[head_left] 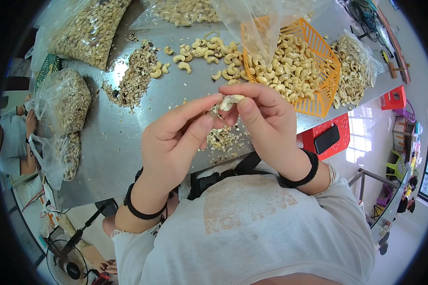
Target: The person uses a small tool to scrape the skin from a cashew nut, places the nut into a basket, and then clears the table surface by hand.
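My left hand and my right hand meet above the metal table, both pinching one pale cashew nut between fingertips and thumbs. Below the hands lies a small heap of shell scraps near the table's front edge. An orange plastic basket full of peeled cashews sits just beyond my right hand. Loose cashews are scattered behind the hands.
A pile of husk crumbs lies at centre left. Clear bags of nuts and scraps stand along the left and far edges. Another person's arm shows at the left. A red stool with a phone is at right.
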### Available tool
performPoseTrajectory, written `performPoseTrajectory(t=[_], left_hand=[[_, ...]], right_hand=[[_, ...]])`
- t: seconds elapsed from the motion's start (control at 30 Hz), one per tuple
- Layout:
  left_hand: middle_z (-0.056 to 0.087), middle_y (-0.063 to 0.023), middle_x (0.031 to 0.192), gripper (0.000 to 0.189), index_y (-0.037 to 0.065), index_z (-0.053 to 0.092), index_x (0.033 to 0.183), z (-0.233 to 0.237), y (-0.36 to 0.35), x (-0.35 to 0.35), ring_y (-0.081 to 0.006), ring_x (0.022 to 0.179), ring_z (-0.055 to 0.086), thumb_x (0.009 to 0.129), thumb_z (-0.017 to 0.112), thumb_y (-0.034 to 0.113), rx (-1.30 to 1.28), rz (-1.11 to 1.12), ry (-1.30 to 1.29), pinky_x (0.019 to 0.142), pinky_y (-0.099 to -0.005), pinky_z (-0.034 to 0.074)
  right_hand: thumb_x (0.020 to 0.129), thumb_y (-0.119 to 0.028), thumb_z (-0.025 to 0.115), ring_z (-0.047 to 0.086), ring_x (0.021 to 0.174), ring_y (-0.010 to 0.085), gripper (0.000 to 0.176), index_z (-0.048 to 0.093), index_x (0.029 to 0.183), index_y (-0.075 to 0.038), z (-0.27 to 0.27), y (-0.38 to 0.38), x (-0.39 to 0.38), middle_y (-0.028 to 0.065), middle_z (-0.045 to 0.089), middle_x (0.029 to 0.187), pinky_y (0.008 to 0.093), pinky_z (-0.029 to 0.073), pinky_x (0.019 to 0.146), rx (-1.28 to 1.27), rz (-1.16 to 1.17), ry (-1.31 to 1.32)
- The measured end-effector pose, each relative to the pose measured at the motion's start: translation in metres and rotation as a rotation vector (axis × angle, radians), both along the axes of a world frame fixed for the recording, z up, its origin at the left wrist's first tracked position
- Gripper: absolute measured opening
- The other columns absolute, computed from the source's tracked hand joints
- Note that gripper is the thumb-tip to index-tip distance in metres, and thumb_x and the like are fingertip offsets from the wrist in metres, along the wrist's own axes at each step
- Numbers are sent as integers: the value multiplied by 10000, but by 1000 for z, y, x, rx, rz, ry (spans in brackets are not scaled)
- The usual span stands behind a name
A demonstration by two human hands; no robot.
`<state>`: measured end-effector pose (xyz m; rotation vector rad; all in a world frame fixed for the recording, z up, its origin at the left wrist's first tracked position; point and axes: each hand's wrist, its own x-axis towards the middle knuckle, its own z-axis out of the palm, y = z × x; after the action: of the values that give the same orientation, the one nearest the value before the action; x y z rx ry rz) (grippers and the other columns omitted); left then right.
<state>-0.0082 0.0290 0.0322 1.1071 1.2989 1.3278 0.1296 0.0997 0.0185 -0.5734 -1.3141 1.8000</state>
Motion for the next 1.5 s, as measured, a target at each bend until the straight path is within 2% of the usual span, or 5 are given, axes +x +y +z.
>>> performPoseTrajectory(t=[0.57, 0.83, 1.1, 1.3, 1.5], left_hand=[[569, -99, 932, 294, 8, 486, 1072, 11, -3, 8, -127, 767, 578, 778, 486, -6, -27, -83, 29, 665, -206, 441], [579, -92, 920, 302, 13, 488, 1077, 12, -3, 12, -124, 775, 573, 775, 493, -4, -5, 2, 50, 680, -205, 437], [598, -94, 840, 292, 28, 546, 1018, 5, -1, 13, -132, 682, 560, 730, 536, -22, 212, 67, 479, 605, -212, 431], [600, -52, 804, 271, 44, 538, 1040, 6, -4, 8, -89, 658, 537, 772, 511, 14, -29, 33, 58, 577, -193, 423], [584, -73, 872, 294, 18, 498, 1080, 9, -2, 10, -93, 722, 551, 786, 492, 14, 36, 13, 39, 611, -188, 431]], right_hand=[[776, -93, 553, 496, 611, 59, 121, 494, 838, -7, 3, 0, -1, 31, 544, 727, 177, 419, 550, -38, -134, -56], [707, -61, 628, 491, 713, 74, 305, 498, 975, 5, -2, 5, -1, 24, 516, 787, 187, 417, 636, -76, 80, 146], [677, -44, 653, 477, 745, 79, 340, 498, 976, 5, 0, 4, 3, 25, 502, 805, 205, 415, 670, -28, 40, 60], [687, -40, 642, 497, 745, 88, 331, 491, 978, 3, 0, 3, 2, 37, 517, 816, 211, 423, 667, -33, 46, 76], [692, -49, 639, 515, 754, 94, 336, 481, 984, 4, 1, 5, 3, 56, 533, 844, 211, 445, 665, -138, 94, 141]])
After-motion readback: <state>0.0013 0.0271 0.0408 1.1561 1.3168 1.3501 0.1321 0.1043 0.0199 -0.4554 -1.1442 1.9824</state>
